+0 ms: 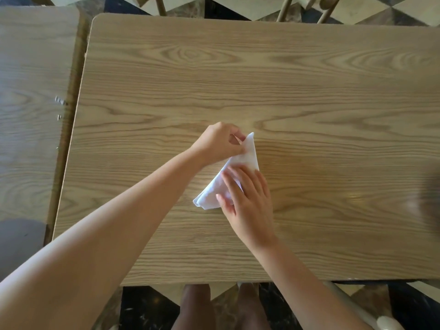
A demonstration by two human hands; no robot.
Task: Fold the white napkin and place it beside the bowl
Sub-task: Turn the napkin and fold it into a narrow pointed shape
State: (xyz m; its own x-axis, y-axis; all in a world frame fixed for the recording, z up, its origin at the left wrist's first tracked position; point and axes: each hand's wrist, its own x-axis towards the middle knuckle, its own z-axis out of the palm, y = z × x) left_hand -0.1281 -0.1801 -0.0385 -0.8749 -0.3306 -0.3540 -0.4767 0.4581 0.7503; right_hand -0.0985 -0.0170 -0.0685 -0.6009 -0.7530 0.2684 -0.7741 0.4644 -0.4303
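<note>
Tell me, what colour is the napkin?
White. The napkin shows plainly in the head view, on the table.

Two bare arms extended over the table, both hands engaged.

The left hand (pixel 217 141) is reached in from the near-left corner, its forearm stretched diagonally, fingers curled and pinched together with the thumb. The right hand (pixel 247 198) is laid flat, palm down, fingers spread and pointed toward the far-left, its forearm brought up from the near edge.
</note>
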